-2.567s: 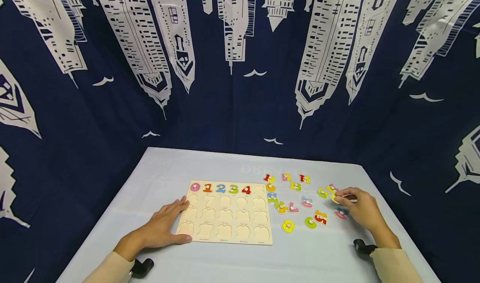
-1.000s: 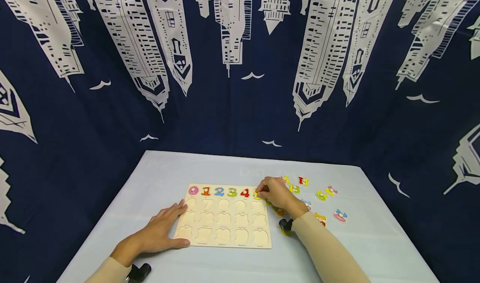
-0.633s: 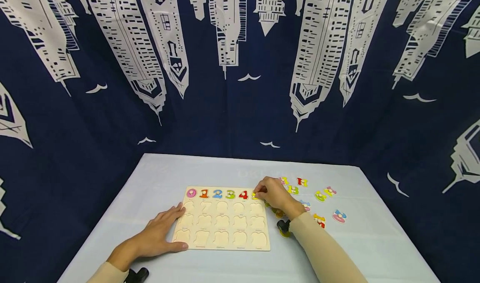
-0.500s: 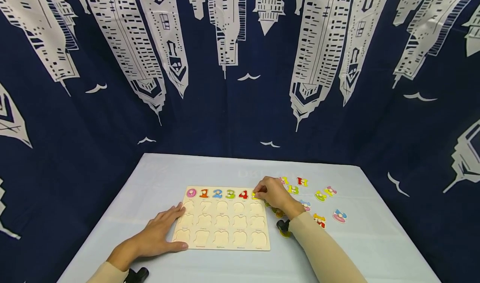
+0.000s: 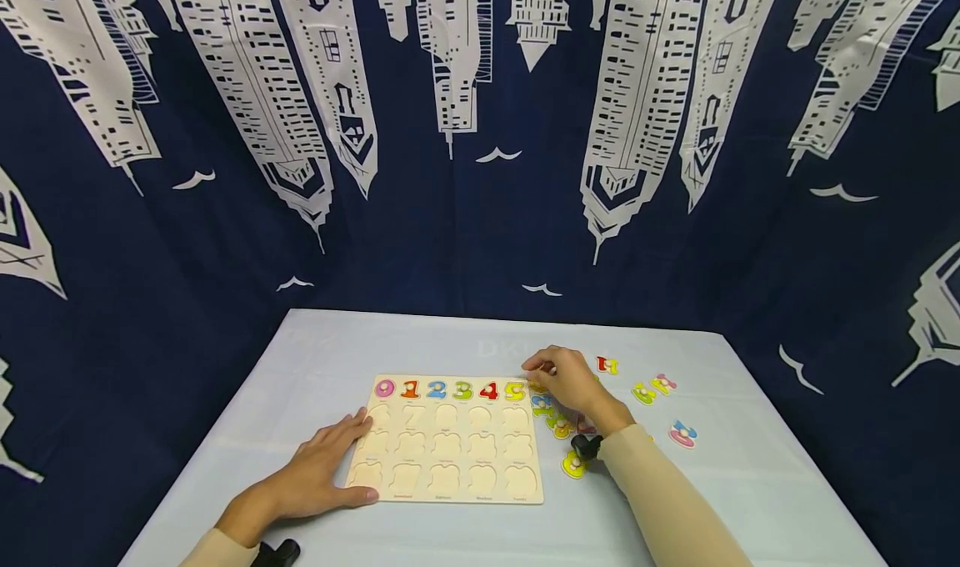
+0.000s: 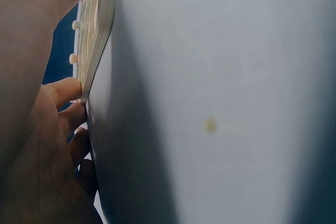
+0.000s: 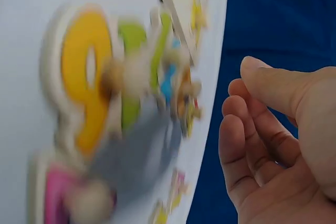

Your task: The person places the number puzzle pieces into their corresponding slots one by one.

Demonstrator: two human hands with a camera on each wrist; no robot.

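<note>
A pale wooden number puzzle board [image 5: 461, 431] lies on the white table, its top row holding coloured knobbed pieces from 0 to 4 and a yellow 5 [image 5: 514, 392]. My left hand [image 5: 307, 471] rests along the board's left side, fingers extended, thumb at the lower left corner. Just off the top right corner hovers my right hand [image 5: 572, 383], above several loose number pieces. In the right wrist view, the right hand's fingers [image 7: 233, 135] are loosely bent with nothing between them. An orange and green number piece [image 7: 86, 72] shows close to that camera.
Loose pieces lie right of the board, among them a yellow one [image 5: 573, 465], a blue and pink one [image 5: 683, 434], a red and yellow one [image 5: 607, 365] and a green and yellow one [image 5: 643, 393]. A navy cloth [image 5: 465, 217] with printed buildings hangs behind the table.
My right hand carried the yellow piece from the far right to the board's top row, let go of it there, and has moved slightly right. My left hand stays on the board.
</note>
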